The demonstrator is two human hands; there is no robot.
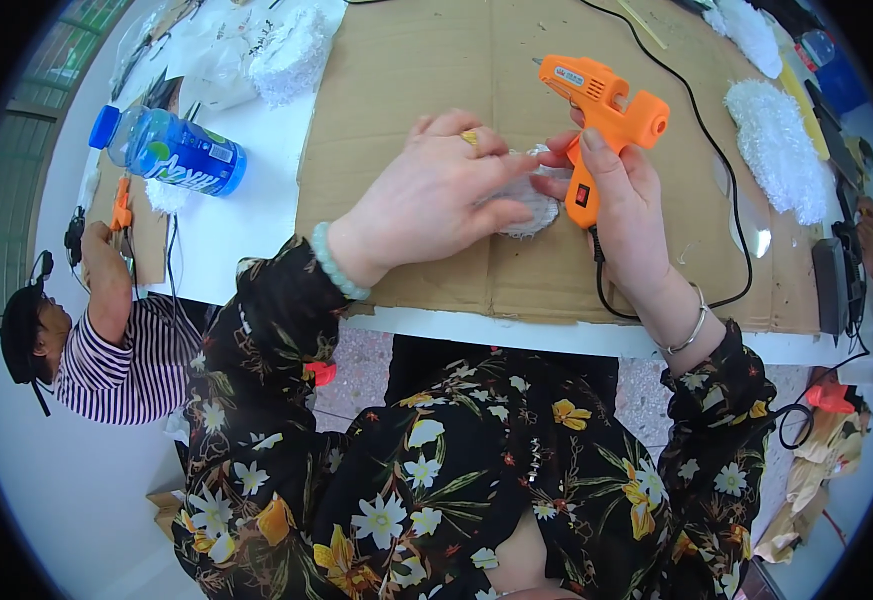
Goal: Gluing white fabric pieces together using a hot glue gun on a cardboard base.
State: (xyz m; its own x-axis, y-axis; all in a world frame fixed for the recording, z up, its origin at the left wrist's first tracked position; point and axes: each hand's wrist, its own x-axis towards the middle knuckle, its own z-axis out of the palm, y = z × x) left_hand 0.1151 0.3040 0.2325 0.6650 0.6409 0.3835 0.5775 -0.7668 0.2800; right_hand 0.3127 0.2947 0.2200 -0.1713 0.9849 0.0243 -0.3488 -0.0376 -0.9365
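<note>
My right hand [624, 200] is closed round the handle of an orange hot glue gun [606, 95], whose nozzle points to the far left. A black cord runs from the bottom of its handle. My left hand [436, 190], with a ring and a green bead bracelet, is bent over a small white fuzzy piece [534, 215] on the cardboard sheet [396, 85]. Its thumb lies along the piece, and the other fingertips are partly hidden. Fingers of my right hand also reach the far side of the piece.
A blue-labelled plastic bottle [181, 155] lies at the left. White fluffy material [781, 150] sits at the right, with more fluff [291, 55] at the far left. The gun's black cord [721, 150] loops over the cardboard. A co-worker in a striped shirt [121, 375] sits at left.
</note>
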